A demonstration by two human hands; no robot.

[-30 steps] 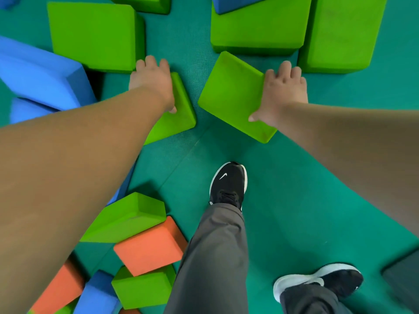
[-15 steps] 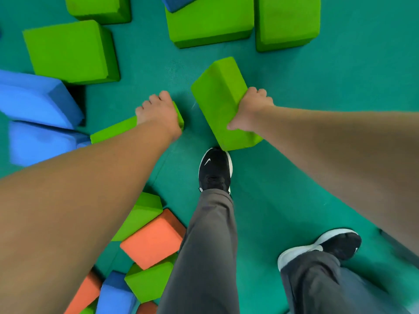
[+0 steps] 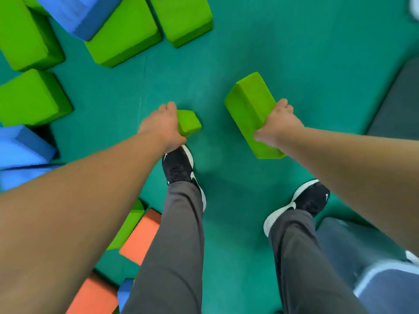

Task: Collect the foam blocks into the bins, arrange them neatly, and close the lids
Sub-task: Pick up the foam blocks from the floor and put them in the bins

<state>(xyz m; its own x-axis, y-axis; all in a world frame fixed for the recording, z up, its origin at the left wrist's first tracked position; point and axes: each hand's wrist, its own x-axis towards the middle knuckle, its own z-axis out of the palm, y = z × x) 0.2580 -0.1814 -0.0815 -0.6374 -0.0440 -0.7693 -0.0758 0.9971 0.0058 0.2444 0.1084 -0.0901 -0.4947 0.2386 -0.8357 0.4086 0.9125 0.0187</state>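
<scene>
Green block point(image 3: 249, 109) in each outstretched hand point(image 3: 277, 125)

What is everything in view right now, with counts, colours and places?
Left-held foam block: one, green, centre.
Right-held foam block: one, green, right of centre.
Loose green foam blocks: at least five, top, left, lower left.
Blue foam blocks: at least four, top, left edge, bottom.
Orange foam blocks: two, lower left.
Floor mat: one, teal, underfoot.
Container: one, grey, lower right, blurred, perhaps a bin.
Panel: one, dark grey, right edge.
Left hand: grips its block.
Right hand: grips its block.
Shoes: two, black, white-soled, below grey trousers.
</scene>
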